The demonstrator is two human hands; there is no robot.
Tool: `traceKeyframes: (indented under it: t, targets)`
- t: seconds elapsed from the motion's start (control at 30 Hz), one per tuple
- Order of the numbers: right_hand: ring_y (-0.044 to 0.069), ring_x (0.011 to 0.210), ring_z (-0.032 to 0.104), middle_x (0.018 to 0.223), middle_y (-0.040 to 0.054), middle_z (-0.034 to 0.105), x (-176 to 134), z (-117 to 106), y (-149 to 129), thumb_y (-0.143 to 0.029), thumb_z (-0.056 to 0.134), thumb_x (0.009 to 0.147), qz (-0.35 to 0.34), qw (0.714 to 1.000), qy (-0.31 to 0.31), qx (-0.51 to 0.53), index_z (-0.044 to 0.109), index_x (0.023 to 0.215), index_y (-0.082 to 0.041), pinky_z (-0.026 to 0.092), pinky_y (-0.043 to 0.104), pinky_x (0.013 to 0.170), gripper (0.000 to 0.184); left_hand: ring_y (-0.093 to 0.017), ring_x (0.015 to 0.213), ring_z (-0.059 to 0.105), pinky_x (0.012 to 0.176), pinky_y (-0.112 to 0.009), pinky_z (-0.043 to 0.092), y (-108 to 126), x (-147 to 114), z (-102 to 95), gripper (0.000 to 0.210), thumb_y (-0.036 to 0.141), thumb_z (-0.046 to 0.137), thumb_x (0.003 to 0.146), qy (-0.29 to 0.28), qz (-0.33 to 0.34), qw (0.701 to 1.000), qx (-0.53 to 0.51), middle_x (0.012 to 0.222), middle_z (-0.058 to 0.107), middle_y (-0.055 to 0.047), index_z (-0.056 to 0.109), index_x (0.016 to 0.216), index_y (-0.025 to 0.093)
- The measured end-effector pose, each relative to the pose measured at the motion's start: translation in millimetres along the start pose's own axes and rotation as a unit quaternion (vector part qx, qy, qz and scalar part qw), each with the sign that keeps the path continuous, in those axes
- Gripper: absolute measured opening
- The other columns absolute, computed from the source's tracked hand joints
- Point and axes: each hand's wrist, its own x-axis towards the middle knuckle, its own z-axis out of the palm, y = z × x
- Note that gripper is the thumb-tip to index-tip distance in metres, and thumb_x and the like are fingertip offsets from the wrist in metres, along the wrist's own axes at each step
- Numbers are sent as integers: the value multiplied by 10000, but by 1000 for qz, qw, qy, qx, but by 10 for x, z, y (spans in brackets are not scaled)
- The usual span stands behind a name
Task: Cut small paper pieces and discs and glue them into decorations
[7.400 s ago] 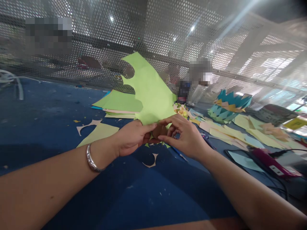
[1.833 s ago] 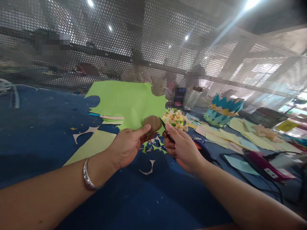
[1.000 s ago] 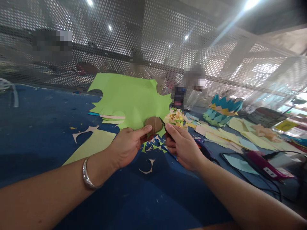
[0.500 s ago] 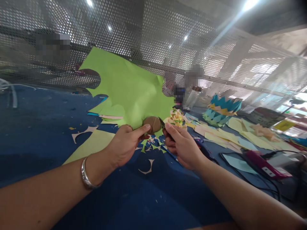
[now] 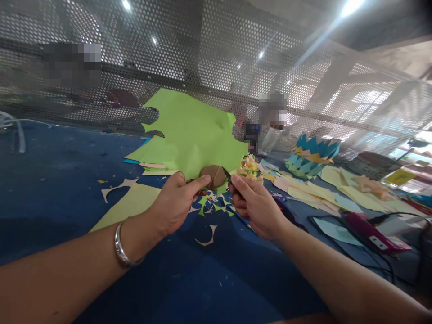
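Note:
My left hand (image 5: 175, 200) pinches a round brown cardboard piece (image 5: 216, 177) together with a large green paper sheet (image 5: 197, 128). The sheet stands up behind the fingers, with rounded bites cut from its left and right edges. My right hand (image 5: 258, 204) is closed on scissors (image 5: 226, 172); their dark blades point at the right rim of the brown disc, while the handles are hidden in the fingers. Cut paper scraps (image 5: 216, 206) lie below and between both hands on the blue table (image 5: 189, 279). Beside my right hand is a cluster of small paper pieces (image 5: 249, 166).
Pale yellow paper (image 5: 130, 202) lies left. At right are loose sheets (image 5: 310, 193), a folded paper crown (image 5: 307, 153), a purple power strip (image 5: 376, 234) and black cables. A clear bottle (image 5: 271, 141) stands by the perforated metal screen (image 5: 175, 45). People are blurred behind it.
The top and left of the green sheet have dropped and tilted away, so it looks lower and smaller. Both hands stay almost in place, still gripping the same things.

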Motion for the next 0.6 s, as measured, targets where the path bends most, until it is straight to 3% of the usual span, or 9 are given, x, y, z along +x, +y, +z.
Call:
traceKeyframes:
  t: [0.1,0.23,0.4,0.6]
  targets:
    - [55,489,171,577,-94,273,-9,9,-12,-601,659,911,8,1000,-1,0,484,750,-209,103,175,411,458,-125,625,571,541,-262,413,16,11,-17,472,284,854,729,18,-15,1000,14,629,559,16,389,683,223]
    - [51,489,168,571,-97,278,-26,22,-27,-593,681,898,17,1000,-5,-2,485,751,-205,105,173,411,459,-88,519,497,469,-227,329,38,6,-42,469,273,823,778,32,17,998,51,577,526,69,356,773,237]
    - [47,485,168,565,-98,287,-27,24,-39,-575,654,924,20,1000,-2,-12,486,751,-200,99,175,413,446,-108,563,577,489,-216,394,34,0,-54,367,262,789,818,7,44,996,77,653,650,26,425,851,226]
    - [48,481,172,561,-98,288,-28,26,-12,-569,638,936,21,1000,-1,-14,493,757,-200,97,183,415,435,-111,529,579,457,-201,391,37,36,-72,302,270,767,834,-2,70,993,99,646,661,27,501,967,216]
